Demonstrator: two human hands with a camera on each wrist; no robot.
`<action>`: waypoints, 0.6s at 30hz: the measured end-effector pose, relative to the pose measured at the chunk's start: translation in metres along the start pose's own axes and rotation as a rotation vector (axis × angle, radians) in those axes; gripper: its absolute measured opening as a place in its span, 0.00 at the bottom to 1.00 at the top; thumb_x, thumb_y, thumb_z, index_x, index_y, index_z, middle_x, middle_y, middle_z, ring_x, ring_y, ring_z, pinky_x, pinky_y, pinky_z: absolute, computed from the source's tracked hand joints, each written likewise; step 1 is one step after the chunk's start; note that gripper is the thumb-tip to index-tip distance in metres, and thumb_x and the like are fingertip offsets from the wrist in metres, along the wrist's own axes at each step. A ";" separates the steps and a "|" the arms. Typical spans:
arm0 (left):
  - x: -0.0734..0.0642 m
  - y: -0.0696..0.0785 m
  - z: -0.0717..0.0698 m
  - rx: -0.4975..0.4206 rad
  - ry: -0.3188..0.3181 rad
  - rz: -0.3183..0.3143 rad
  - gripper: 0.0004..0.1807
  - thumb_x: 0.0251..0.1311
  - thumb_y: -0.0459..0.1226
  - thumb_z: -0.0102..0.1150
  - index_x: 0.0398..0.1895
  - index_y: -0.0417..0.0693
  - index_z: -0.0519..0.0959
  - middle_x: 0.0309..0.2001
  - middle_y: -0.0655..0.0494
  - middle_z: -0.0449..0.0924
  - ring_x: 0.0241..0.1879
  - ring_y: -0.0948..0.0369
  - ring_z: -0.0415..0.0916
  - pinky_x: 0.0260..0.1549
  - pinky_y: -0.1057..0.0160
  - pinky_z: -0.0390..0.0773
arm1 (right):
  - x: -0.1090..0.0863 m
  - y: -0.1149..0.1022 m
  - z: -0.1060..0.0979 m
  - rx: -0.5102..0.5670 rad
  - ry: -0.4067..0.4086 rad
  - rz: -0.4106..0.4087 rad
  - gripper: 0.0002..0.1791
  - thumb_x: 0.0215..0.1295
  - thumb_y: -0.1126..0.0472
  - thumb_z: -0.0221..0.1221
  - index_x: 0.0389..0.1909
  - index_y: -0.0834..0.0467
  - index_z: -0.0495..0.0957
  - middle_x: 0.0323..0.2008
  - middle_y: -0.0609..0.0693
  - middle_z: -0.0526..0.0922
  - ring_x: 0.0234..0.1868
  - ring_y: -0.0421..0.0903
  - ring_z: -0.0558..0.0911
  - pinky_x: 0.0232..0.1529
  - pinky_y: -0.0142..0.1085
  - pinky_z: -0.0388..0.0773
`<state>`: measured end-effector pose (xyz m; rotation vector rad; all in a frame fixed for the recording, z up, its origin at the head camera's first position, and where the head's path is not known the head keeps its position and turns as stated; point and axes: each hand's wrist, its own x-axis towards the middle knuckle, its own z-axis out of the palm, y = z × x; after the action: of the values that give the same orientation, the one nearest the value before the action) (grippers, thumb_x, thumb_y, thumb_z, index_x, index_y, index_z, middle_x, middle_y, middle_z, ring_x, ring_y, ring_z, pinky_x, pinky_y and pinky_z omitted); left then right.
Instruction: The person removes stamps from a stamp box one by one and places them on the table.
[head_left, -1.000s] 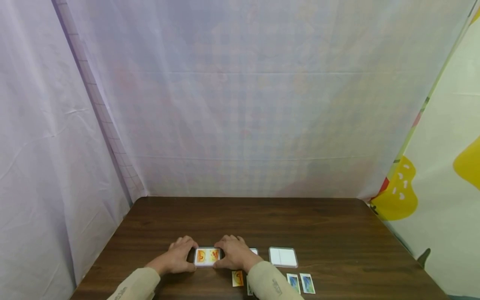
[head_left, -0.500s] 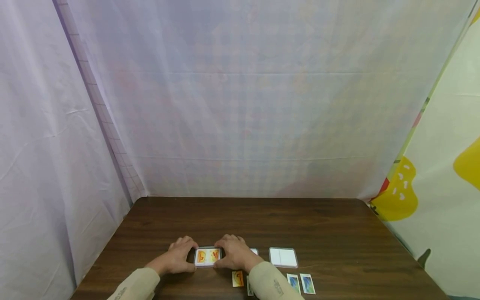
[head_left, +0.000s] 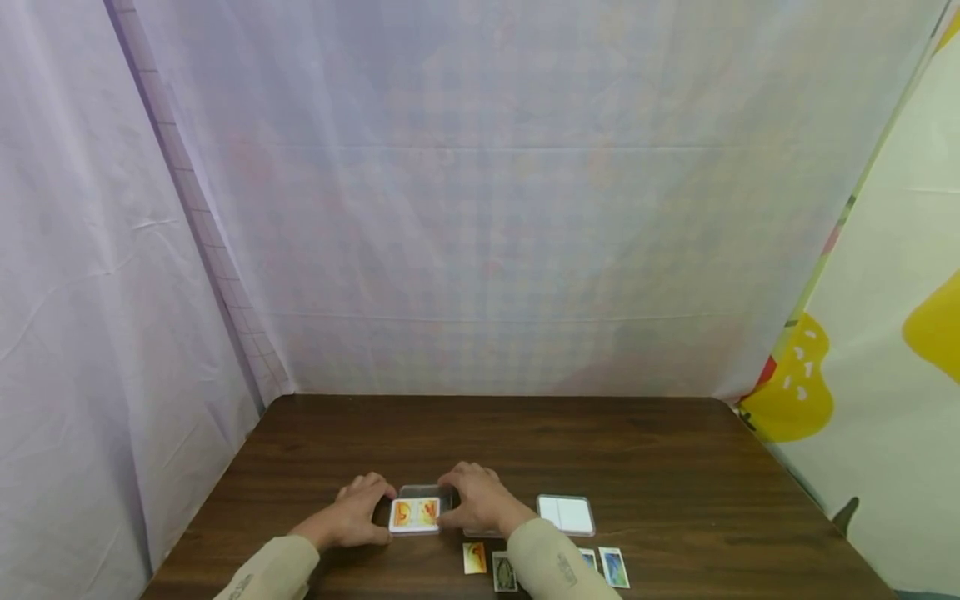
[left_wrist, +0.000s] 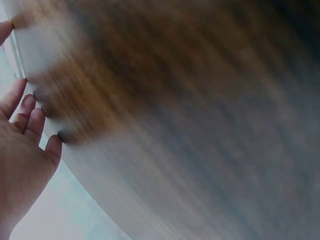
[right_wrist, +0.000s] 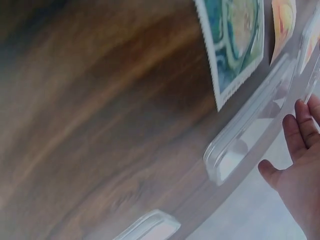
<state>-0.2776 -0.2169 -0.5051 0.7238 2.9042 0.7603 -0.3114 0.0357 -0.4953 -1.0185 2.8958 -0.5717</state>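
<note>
A flat clear plastic case with two orange-and-yellow stamps on a white insert lies between both hands in the head view. My left hand holds its left end, thumb near and index finger far; in the left wrist view, these fingertips meet the clear edge. A clear cover stands off from the case, shifted toward its far side. The right hand pinches the cover's right end. In the right wrist view, the fingers reach the clear plastic at the right border.
A second clear case lies partly under the right wrist. Farther right rests another case with a white insert. Along the near side lie an orange stamp, a dark green stamp and blue stamps on the brown table.
The right hand has moved slightly away and to the right, taking the clear cover off the case toward its far side. The left hand has stayed in place.
</note>
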 end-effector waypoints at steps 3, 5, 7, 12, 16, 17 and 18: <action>0.000 0.000 0.000 0.003 0.003 0.005 0.28 0.39 0.42 0.73 0.46 0.45 0.75 0.50 0.52 0.69 0.51 0.47 0.65 0.48 0.41 0.64 | -0.002 0.004 -0.003 0.003 0.031 -0.016 0.30 0.50 0.45 0.71 0.53 0.54 0.81 0.47 0.46 0.79 0.52 0.47 0.76 0.58 0.49 0.69; 0.000 0.001 0.000 0.004 0.004 0.006 0.28 0.40 0.43 0.73 0.46 0.45 0.75 0.50 0.52 0.69 0.51 0.47 0.65 0.48 0.41 0.65 | -0.004 0.007 -0.006 0.003 0.044 -0.020 0.30 0.50 0.45 0.71 0.52 0.55 0.81 0.48 0.47 0.79 0.52 0.48 0.76 0.57 0.50 0.69; 0.000 0.001 0.000 0.007 0.005 0.010 0.28 0.41 0.44 0.73 0.46 0.45 0.75 0.50 0.52 0.69 0.50 0.47 0.65 0.48 0.41 0.65 | -0.005 0.010 -0.008 0.002 0.051 -0.018 0.31 0.50 0.45 0.71 0.53 0.56 0.81 0.48 0.49 0.79 0.52 0.49 0.76 0.58 0.50 0.69; -0.001 0.000 0.000 0.008 0.003 0.021 0.28 0.43 0.45 0.74 0.47 0.45 0.74 0.50 0.52 0.69 0.50 0.47 0.65 0.48 0.41 0.65 | -0.009 0.019 -0.014 0.027 0.047 0.013 0.31 0.51 0.46 0.72 0.54 0.57 0.81 0.49 0.50 0.79 0.52 0.50 0.75 0.56 0.53 0.69; -0.002 0.000 -0.001 0.005 0.002 0.029 0.28 0.45 0.45 0.74 0.48 0.45 0.74 0.51 0.51 0.69 0.51 0.47 0.65 0.48 0.41 0.65 | -0.011 0.027 -0.018 0.041 0.045 0.047 0.30 0.51 0.47 0.72 0.54 0.57 0.80 0.50 0.51 0.78 0.54 0.52 0.75 0.55 0.56 0.69; -0.002 0.000 -0.001 0.005 0.001 0.029 0.28 0.45 0.45 0.74 0.48 0.45 0.74 0.51 0.51 0.69 0.51 0.46 0.65 0.48 0.41 0.65 | -0.011 0.030 -0.019 0.040 0.049 0.051 0.30 0.51 0.47 0.72 0.54 0.57 0.80 0.50 0.51 0.78 0.53 0.53 0.75 0.55 0.56 0.70; -0.001 -0.001 0.000 0.003 -0.002 0.025 0.28 0.45 0.45 0.74 0.48 0.45 0.74 0.51 0.51 0.68 0.52 0.47 0.65 0.49 0.41 0.65 | -0.012 0.032 -0.021 0.040 0.053 0.052 0.30 0.51 0.48 0.72 0.54 0.58 0.80 0.49 0.52 0.78 0.53 0.53 0.75 0.55 0.56 0.70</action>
<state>-0.2766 -0.2182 -0.5050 0.7617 2.9009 0.7575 -0.3245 0.0727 -0.4885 -0.9346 2.9342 -0.6607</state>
